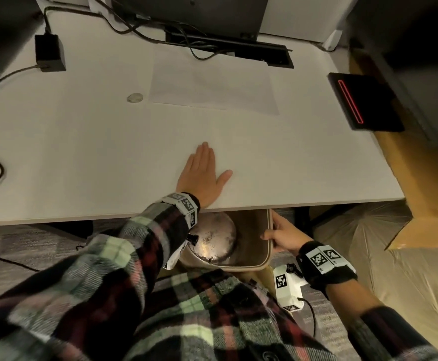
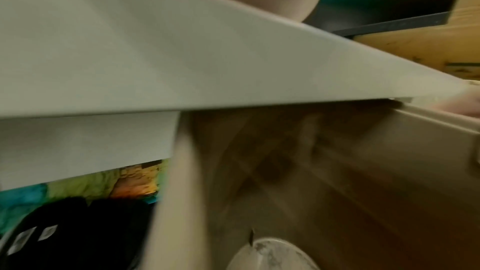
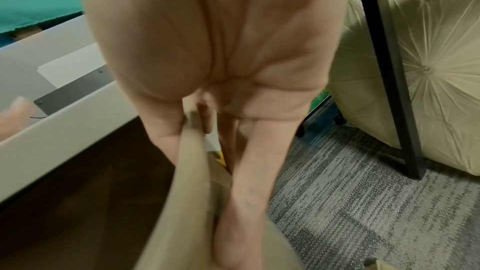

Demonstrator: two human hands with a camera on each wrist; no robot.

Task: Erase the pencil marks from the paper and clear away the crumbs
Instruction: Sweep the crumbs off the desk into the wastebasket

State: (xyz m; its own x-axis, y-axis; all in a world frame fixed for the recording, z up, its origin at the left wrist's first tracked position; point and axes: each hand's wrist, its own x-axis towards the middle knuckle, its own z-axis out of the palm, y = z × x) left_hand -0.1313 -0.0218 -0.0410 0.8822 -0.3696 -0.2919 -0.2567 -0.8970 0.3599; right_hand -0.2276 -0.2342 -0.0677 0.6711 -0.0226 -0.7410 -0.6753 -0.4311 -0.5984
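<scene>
Left hand [image 1: 204, 175] lies flat on the desk [image 1: 82, 157] near its front edge, fingers straight and together, thumb sticking out to the right. Right hand [image 1: 281, 234] is down below the desk edge, pinching the right rim of a tan bin [image 1: 266, 259], thumb inside and fingers outside; the right wrist view shows that grip up close. There's a round metal thing [image 1: 212, 238] sitting in the bin. Paper [image 1: 212, 84] is way back on the far side of the desk, well apart from both hands. Can't make out any marks or crumbs from here. A black box [image 1: 366, 101] sits at the right edge.
</scene>
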